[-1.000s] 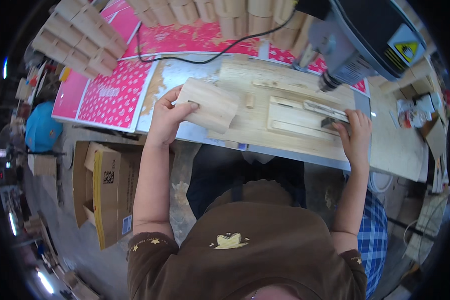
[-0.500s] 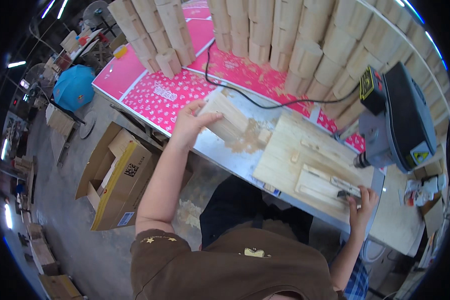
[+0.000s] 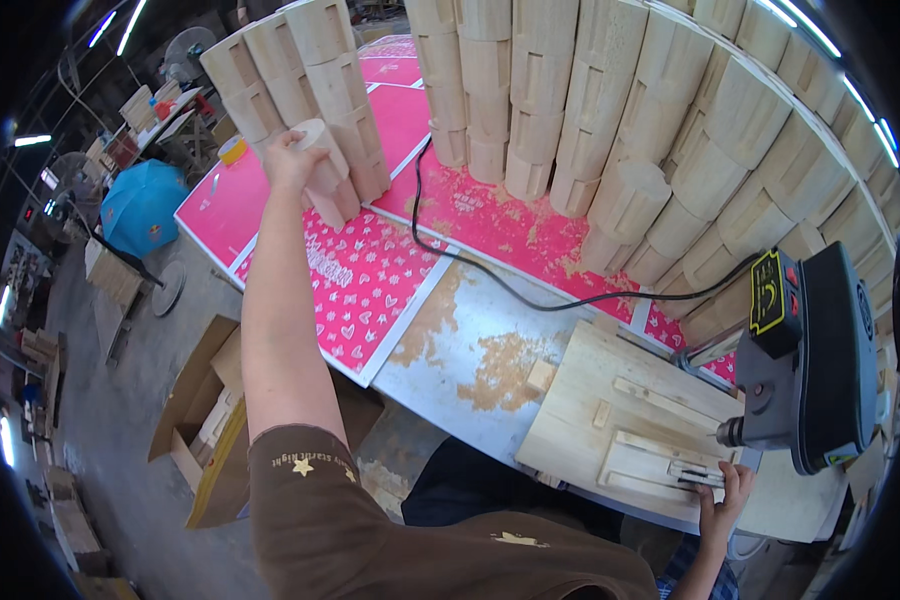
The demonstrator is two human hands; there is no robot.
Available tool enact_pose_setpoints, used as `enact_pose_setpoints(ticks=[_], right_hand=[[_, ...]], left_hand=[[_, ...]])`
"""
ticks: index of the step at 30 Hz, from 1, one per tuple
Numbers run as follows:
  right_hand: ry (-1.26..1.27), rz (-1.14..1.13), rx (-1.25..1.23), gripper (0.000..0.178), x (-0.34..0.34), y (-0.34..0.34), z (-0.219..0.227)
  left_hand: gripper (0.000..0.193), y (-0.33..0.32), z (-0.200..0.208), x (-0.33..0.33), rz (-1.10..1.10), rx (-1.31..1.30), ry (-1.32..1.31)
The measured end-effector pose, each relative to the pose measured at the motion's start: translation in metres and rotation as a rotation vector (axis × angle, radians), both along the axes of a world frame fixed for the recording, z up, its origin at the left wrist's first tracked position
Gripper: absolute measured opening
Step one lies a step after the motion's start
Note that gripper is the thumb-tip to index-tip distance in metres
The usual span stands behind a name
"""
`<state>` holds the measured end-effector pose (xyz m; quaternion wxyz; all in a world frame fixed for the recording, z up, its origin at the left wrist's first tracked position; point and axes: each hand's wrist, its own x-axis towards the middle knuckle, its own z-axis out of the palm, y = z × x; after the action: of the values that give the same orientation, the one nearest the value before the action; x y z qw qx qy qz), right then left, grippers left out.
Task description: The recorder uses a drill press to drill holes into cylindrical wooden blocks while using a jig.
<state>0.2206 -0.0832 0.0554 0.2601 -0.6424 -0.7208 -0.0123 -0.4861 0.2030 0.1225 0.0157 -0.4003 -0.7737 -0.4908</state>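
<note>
My left hand (image 3: pixel 295 162) is stretched far out to the left, its fingers closed round the upper edge of a pale wooden block (image 3: pixel 326 165). That block stands on top of another wooden block (image 3: pixel 338 206), in front of taller stacks on the pink sheet. At the lower right, my right hand (image 3: pixel 727 497) has its thumb and fingers on a small metal clamp (image 3: pixel 696 474). The clamp sits at the end of wooden strips on a flat wooden jig board (image 3: pixel 570 430), below the chuck of a drill press (image 3: pixel 820 360).
Tall stacks of wooden blocks (image 3: pixel 540 100) line the back of the table. A black cable (image 3: pixel 530 296) crosses the pink sheet (image 3: pixel 370 290). Sawdust (image 3: pixel 505 370) lies on the metal tabletop (image 3: pixel 420 385). An open cardboard box (image 3: pixel 210 430) stands on the floor at left.
My left hand has carried a wooden block from above the metal tabletop to the short stack at the far left. My right hand stays at the clamp. The view has shifted.
</note>
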Motion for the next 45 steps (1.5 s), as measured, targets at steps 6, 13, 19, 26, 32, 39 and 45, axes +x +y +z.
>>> enact_pose_setpoints(ticks=[6, 13, 19, 26, 32, 39, 45], right_hand=[[0.001, -0.058, -0.027, 0.049, -0.004, -0.003, 0.0], [0.004, -0.08, -0.026, 0.051, -0.005, -0.003, 0.001], [0.049, -0.086, -0.005, 0.047, -0.009, -0.001, 0.001], [0.07, -0.085, 0.042, 0.046, -0.014, 0.0, 0.005], [0.047, -0.041, 0.089, 0.044, -0.011, 0.003, 0.005], [0.014, 0.006, 0.095, 0.044, -0.008, 0.001, 0.008], [-0.057, 0.058, -0.024, 0.038, 0.001, -0.001, 0.015]], left_hand=[[0.051, 0.03, -0.018, -0.022, 0.024, -0.018, 0.218], [0.06, 0.013, -0.026, 0.072, 0.279, 0.245, 0.591], [0.062, 0.037, -0.023, 0.224, -0.711, 0.241, 0.139], [0.08, 0.06, -0.065, 0.387, -1.055, 0.236, -0.151], [0.081, 0.022, -0.063, 0.386, -0.873, 0.217, -0.416], [0.083, -0.113, -0.038, 0.344, -1.091, 0.177, -0.834], [0.085, -0.196, -0.012, 0.367, -1.41, -0.311, -0.408]])
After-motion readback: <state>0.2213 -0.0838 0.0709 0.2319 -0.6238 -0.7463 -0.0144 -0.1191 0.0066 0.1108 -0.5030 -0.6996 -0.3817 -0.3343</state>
